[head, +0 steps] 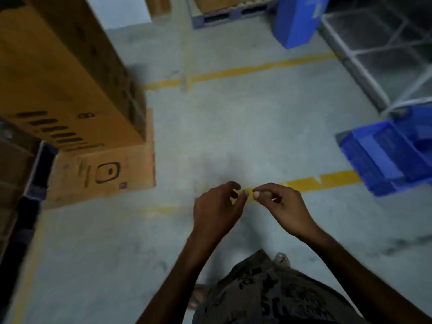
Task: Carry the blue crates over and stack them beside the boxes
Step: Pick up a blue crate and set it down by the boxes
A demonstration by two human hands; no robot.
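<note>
Two hands are in view and neither carries anything: the left hand (pixel 216 206) and the right hand (pixel 279 203) hang in front of the body over the concrete floor (pixel 233 127), fingers loosely curled and the fingertips of one almost meeting those of the other, with nothing between them that can be made out. The task's things lie to the right: one blue crate (pixel 383 157) sits tilted on the floor at the right edge of the frame, well apart from both hands, and a second blue shape behind it is cut off by the frame, so it cannot be confirmed as a crate. A tall blue container (pixel 298 19) stands farther off near a pallet (pixel 224 16); whether it counts as a crate is unclear. Two cardboard boxes (pixel 70 94) are stacked at the left, the lower one (pixel 102 176) resting on the floor with open floor just beside it. Two yellow floor lines (pixel 327 181) cross the walkway. Judgement: the step in hand is the approach to the nearer crate. To do it well, the person should turn right, spread the hands to opposite rims of the crate, level it before lifting, and keep it close to the body for the walk to the boxes. The picture is blurred, so finer counts are unreliable.
</note>
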